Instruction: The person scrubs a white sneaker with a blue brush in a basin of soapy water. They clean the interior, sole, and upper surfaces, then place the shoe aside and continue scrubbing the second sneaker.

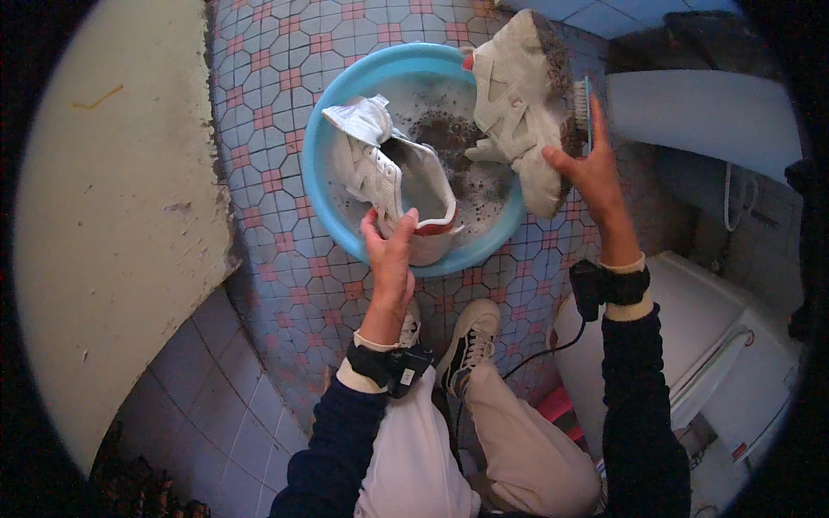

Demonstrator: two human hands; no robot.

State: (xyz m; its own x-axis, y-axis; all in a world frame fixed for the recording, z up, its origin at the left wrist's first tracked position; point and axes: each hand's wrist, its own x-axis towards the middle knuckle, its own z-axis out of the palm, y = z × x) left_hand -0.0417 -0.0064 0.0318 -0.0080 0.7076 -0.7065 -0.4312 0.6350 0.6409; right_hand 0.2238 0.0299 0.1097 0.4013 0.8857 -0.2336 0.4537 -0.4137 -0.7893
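My left hand (390, 259) grips the heel of a white sneaker (380, 177), which sits tilted in a light blue basin (321, 186) of dark, sudsy water. Over the basin's right rim is a second, dirtier off-white sneaker (514, 108), its muddy sole turned right. My right hand (598, 173) is closed around a scrub brush (582, 102) with pale bristles facing that sole. The right thumb lies against the dirty sneaker's side. Whether the rim also supports this sneaker, I cannot tell.
The basin stands on a patterned tile floor (268, 164). A peeling cream wall or ledge (129, 198) borders the left. At the lower right is a white appliance-like box (665, 319), with a pink object (560, 410) beside it. My shoes (475, 337) are just below the basin.
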